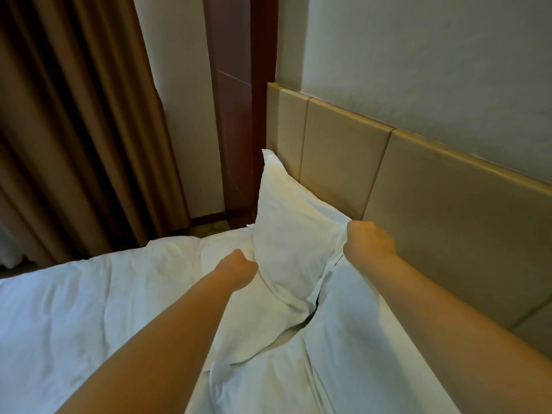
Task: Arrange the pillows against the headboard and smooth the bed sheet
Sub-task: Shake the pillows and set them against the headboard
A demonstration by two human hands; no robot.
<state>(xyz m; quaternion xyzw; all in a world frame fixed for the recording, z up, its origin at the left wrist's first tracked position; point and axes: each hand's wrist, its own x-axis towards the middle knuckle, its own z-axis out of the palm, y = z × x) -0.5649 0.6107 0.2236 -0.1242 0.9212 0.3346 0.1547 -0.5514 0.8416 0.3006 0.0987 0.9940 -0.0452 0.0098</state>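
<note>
Curtain in brown folds fills the left of my head view, with a dark red wooden post beside it at the room corner and a grey wall above the bed. I see the padded beige headboard running from that post down the right side. White rumpled bed sheet covers the mattress across the lower left. A second white pillow lies flat along the headboard under my right forearm, crowding the near edge of the upright one. The white pillow stands on edge at the far corner, its back touching the headboard and its top corner pointing up. My left hand is closed into a fist against the pillow's lower left edge; I cannot tell whether it pinches cloth. My right hand is closed on the pillow's right corner, fabric bunched in its grip
</note>
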